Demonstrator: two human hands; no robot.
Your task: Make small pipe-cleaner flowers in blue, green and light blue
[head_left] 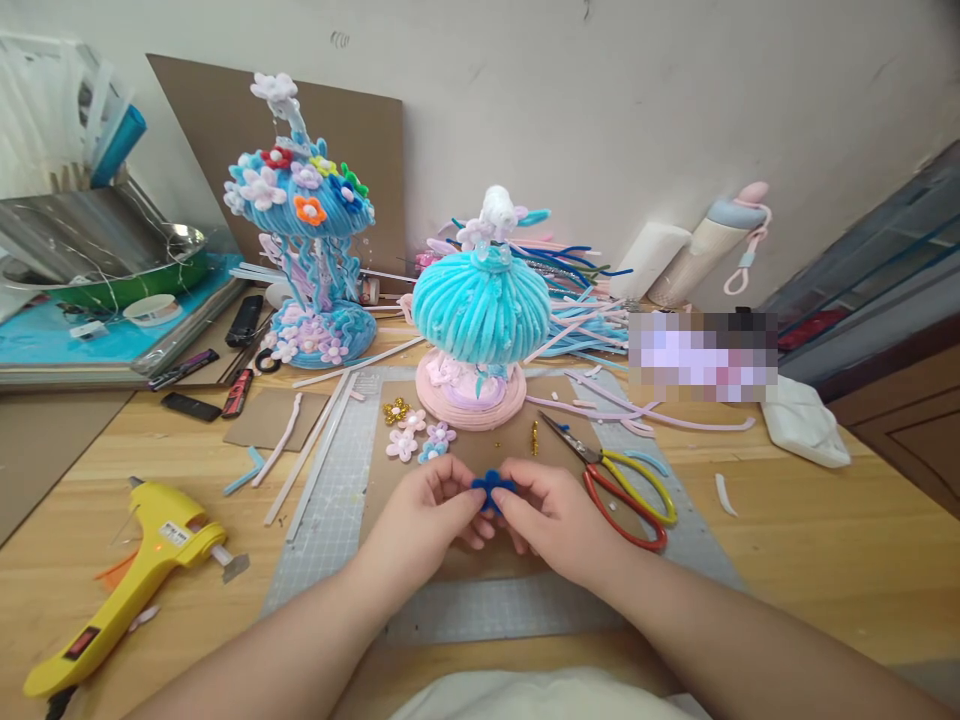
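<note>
Between both hands, over the brown board (382, 510), is a dark blue pipe-cleaner flower (492, 490). My left hand (439, 500) pinches its left side with thumb and fingers, and my right hand (544, 505) grips its right side the same way. Just beyond my left hand lie several small finished flowers: a gold one (396, 410), a pink one (403, 445) and a purple one (441, 433) among them. Straight ahead stands a turquoise pipe-cleaner jellyfish (484, 310) on a round pink base (471, 405). Scissors (630, 485) with red and yellow handles rest right of my right hand.
A yellow glue gun (150, 570) lies at the left on the wooden table. Behind it stands a blue, flower-covered jellyfish lamp (300, 220). Loose pipe cleaners (585, 320) are heaped at the back. A grey cutting mat (337, 610) lies under the board. A bottle (705, 245) leans against the wall.
</note>
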